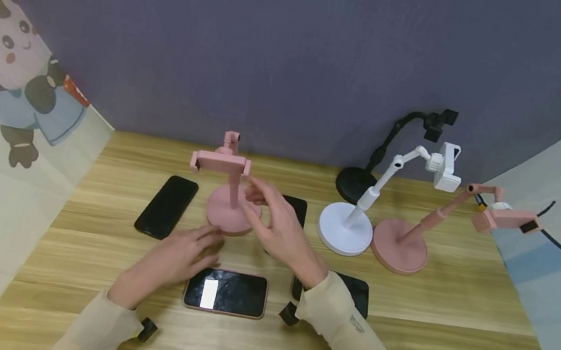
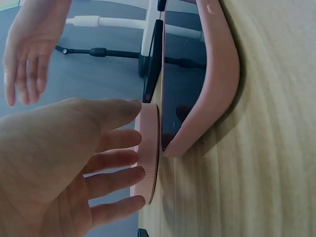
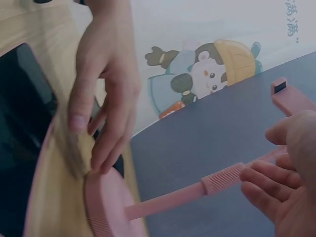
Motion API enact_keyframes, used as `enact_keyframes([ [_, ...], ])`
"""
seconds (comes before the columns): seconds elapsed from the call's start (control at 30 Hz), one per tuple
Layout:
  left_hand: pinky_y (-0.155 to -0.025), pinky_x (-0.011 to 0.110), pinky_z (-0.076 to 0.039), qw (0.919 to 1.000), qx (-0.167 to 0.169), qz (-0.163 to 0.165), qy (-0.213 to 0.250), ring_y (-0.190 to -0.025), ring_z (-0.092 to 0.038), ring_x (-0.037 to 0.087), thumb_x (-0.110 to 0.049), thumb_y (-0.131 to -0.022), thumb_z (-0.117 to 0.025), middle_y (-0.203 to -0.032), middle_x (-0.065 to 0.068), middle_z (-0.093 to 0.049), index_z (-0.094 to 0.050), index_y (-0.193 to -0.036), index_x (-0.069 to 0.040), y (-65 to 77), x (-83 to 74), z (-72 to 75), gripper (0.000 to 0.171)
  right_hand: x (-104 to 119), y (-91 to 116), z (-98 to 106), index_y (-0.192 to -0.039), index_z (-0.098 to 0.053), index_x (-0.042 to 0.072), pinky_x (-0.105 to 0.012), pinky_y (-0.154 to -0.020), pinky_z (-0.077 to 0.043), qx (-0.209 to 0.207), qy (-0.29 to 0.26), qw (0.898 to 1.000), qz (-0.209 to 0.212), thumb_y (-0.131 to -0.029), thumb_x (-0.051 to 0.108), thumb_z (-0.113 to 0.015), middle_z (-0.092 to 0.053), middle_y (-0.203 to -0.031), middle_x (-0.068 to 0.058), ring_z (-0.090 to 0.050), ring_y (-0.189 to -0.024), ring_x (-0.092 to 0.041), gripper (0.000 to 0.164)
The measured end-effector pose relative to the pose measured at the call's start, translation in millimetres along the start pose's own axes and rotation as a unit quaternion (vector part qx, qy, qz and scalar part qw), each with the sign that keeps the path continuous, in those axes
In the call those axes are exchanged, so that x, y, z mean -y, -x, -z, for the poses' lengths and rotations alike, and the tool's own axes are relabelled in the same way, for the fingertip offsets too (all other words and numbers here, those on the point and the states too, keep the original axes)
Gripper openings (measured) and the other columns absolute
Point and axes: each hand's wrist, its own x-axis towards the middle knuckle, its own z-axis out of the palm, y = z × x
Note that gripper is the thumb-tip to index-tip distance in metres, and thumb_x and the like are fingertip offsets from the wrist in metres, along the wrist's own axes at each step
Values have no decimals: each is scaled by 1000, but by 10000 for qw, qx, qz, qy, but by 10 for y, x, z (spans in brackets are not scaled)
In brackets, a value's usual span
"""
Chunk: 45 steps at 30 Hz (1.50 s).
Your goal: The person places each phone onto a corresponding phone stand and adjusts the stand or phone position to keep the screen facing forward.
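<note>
A pink phone stand stands upright at the back left of the table, its clamp head raised above a round base. My left hand reaches to the front edge of that base, and in the left wrist view its fingers lie loosely extended at the base's rim. To the right of the stand's pole is my right hand, fingers loosely bent close to the pole and not closed round it. In front of the stand a phone in a pink case lies face up, just right of my left hand.
A black phone lies left of the stand. Another phone is partly hidden behind my right hand, and one more under my right forearm. A black stand, a white stand and a second pink stand stand at the right.
</note>
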Motion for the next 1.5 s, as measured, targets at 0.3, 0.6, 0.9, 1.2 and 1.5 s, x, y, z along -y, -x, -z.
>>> enact_keyframes([
  [0.3,-98,52,-56,9999,68,115,-95,-118,-67,37,-22,-97,-73,-135,21,-64,-69,-127,0,105,-22,8,37,-102,171,-149,-147,-50,0,-44,-93,-59,986,208,9949,-46,-103,14,-65,-65,-121,-15,-68,-107,-28,49],
  [0.6,-100,53,-56,9997,-46,215,-92,-118,-67,36,-13,-98,-70,-130,20,-67,-70,-125,1,222,-84,34,30,-102,332,-272,-150,-50,8,-38,-104,-53,2201,508,9726,-553,-106,29,-61,-62,-134,-10,-61,-123,-19,51],
  [0.9,-101,55,-54,9972,-142,713,149,-119,-66,38,-12,-98,-70,-130,21,-68,-70,-126,1,370,-35,57,31,-94,435,-396,-149,-52,7,-35,-116,-44,3019,1065,9469,-295,-105,43,-58,-56,-149,-7,-51,-139,-20,57],
  [1.2,-103,55,-53,9962,27,847,195,-119,-66,39,-14,-100,-67,-133,21,-66,-69,-127,0,390,-46,85,30,-61,539,-557,-148,-53,8,-30,-116,-43,3472,1742,9214,60,-101,52,-62,-57,-145,-5,-53,-134,-17,65],
  [1.5,-100,54,-55,9959,-23,878,226,-117,-67,37,-12,-100,-66,-131,19,-67,-70,-126,-1,402,-75,78,28,9,641,-685,-152,-48,9,-33,-113,-46,3388,2208,9146,62,-91,67,-66,-54,-147,-5,-52,-134,-17,87],
])
